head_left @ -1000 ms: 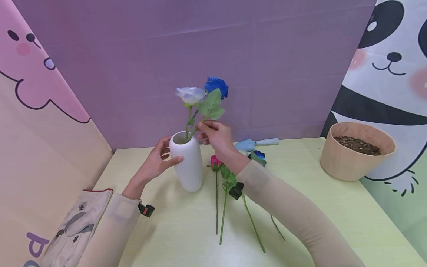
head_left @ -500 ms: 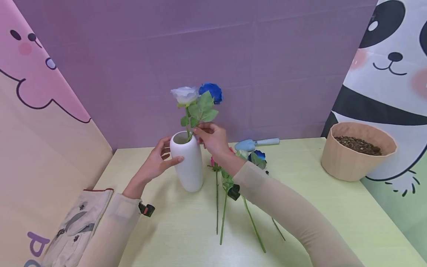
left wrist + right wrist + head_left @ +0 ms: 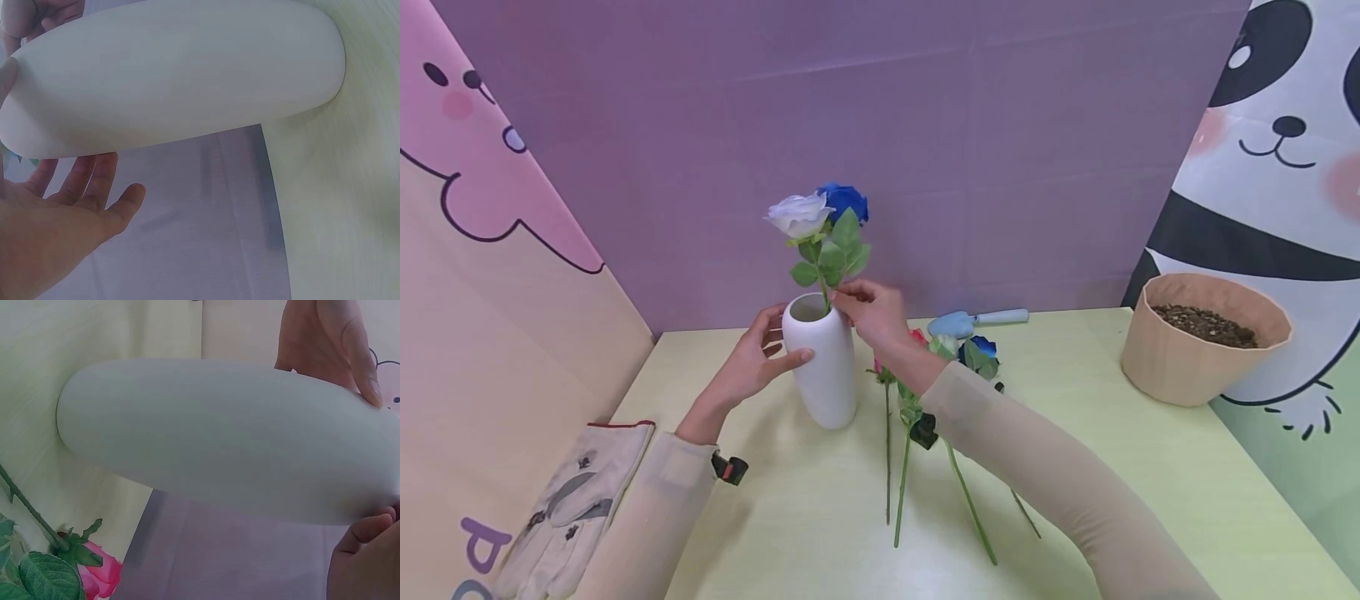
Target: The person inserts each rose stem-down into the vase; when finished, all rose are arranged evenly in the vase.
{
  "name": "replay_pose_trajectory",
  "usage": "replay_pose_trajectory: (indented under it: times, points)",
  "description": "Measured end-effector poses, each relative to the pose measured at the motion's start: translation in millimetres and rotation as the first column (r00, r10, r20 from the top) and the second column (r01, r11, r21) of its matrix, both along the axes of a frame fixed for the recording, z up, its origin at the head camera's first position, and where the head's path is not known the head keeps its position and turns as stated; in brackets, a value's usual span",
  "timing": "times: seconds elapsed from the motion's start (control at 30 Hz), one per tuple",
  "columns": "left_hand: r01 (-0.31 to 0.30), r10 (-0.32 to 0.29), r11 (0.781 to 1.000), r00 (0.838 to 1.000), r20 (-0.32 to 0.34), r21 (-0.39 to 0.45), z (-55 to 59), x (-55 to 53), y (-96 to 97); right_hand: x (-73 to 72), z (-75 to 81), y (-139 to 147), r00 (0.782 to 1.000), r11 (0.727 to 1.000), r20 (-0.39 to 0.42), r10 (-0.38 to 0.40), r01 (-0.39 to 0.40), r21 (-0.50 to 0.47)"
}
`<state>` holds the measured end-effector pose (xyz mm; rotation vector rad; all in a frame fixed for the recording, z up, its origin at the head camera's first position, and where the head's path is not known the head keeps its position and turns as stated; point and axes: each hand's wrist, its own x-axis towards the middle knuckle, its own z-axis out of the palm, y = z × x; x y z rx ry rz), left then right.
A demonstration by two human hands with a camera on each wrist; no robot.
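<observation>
A tall white vase stands upright on the table, a white rose and a blue rose rising from its mouth. My left hand holds the vase near the top from the left, thumb across the front and fingers at the back; the left wrist view shows the fingertips against the vase. At the right of the rim, my right hand pinches the blue rose's stem between thumb and fingers. The stems' lower ends are hidden inside the vase. The right wrist view shows curled fingers beside the vase.
Several roses lie right of the vase, among them a pink rose and another blue rose, partly under my right forearm. Behind them is a light blue trowel. A soil-filled pot stands right; folded cloth gloves lie left.
The blue rose has moved left and tilted upright, close to the white rose, which has also shifted left. My right hand has moved left and slightly down toward the rim. The left hand stays put.
</observation>
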<state>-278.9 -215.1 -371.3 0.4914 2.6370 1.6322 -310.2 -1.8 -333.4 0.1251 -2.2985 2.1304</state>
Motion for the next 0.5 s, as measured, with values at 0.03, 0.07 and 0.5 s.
replay_pose_trajectory:
  times: [0.03, 0.07, 0.5]
  points:
    - [0.000, 0.000, 1.000, 1.000, 0.001, -0.001, 0.3, 0.3, 0.1, -0.4, -0.5, -0.2, 1.000, 1.000, -0.002, 0.004, -0.004, 0.004]
    - [0.000, 0.000, 1.000, 1.000, 0.003, -0.002, 0.5, 0.5, 0.2, -0.8, -0.8, -0.3, 1.000, 1.000, -0.004, 0.007, -0.007, 0.006]
    - [-0.005, 0.005, 1.000, 1.000, 0.013, -0.017, -0.8, -0.5, -0.2, 3.6, 4.7, 5.2, 1.000, 0.997, -0.007, 0.027, -0.027, 0.074]
